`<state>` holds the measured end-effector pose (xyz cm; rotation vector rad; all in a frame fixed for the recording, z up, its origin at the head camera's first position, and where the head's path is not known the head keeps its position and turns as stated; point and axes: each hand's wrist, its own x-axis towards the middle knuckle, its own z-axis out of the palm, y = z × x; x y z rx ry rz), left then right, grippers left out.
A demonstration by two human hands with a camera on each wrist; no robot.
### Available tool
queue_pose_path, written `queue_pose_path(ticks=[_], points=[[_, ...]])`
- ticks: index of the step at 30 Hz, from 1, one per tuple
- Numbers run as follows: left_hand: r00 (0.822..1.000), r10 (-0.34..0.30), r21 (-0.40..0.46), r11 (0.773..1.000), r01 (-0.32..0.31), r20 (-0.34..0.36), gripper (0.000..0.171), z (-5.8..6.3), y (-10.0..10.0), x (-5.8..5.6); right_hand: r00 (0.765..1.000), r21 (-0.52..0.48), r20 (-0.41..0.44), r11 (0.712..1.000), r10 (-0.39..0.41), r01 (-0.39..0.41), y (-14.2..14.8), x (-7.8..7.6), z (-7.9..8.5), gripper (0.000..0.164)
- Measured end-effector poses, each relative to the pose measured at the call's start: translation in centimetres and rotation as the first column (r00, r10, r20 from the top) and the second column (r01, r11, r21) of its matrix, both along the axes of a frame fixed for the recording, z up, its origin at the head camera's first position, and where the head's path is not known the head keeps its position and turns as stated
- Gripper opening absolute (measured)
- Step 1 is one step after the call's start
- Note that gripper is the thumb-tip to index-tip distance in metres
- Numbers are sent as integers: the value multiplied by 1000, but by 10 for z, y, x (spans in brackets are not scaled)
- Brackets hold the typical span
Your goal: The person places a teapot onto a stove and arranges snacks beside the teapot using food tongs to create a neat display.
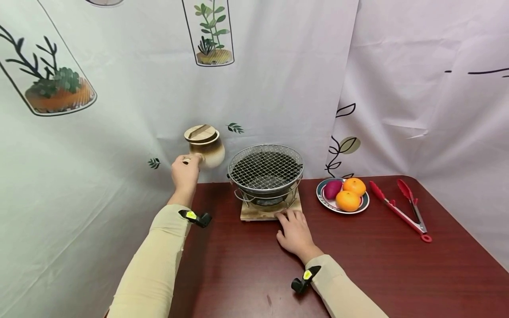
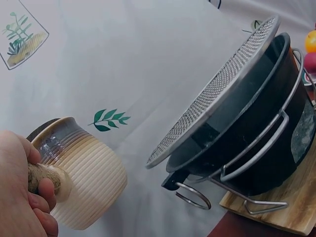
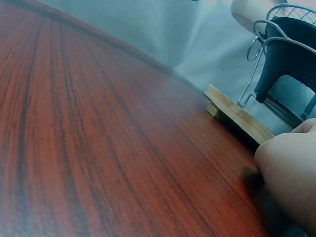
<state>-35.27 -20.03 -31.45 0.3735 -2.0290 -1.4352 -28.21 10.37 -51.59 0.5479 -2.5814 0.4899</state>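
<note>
while left hand (image 1: 185, 174) grips pot (image 1: 214, 153) by handle (image 2: 38, 178), centre-left, likely for balance, right hand (image 1: 296, 232), loosely spread, touches board (image 1: 254, 213), perhaps steadying grill (image 1: 265, 170).

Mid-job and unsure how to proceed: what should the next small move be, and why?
Probably ease the pot right, over the grill: the left hand holds it raised by its handle, left of the grill, whose mesh looks bare, while the right hand touches the board.

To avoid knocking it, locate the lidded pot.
In the head view, the lidded pot is held up left of the grill, its handle in the left hand.
</note>
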Motion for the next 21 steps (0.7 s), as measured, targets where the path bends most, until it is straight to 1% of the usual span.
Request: queue_pose_path(ticks=[6, 9, 15, 21], points=[[1000, -17, 7, 1000, 17, -25, 23, 3, 8, -5, 1000, -3, -12, 1000, 1, -1, 0, 0, 0, 49], [999, -38, 13, 999, 38, -38, 23, 4, 11, -7, 1000, 0, -17, 1000, 1, -1, 0, 0, 0, 49], [996, -77, 8, 997, 77, -45, 24, 8, 20, -10, 1000, 7, -19, 1000, 4, -3, 0, -1, 0, 48], [995, -93, -4, 996, 92, -44, 25, 10, 30, -13, 1000, 13, -17, 1000, 4, -4, 0, -1, 0, 48]])
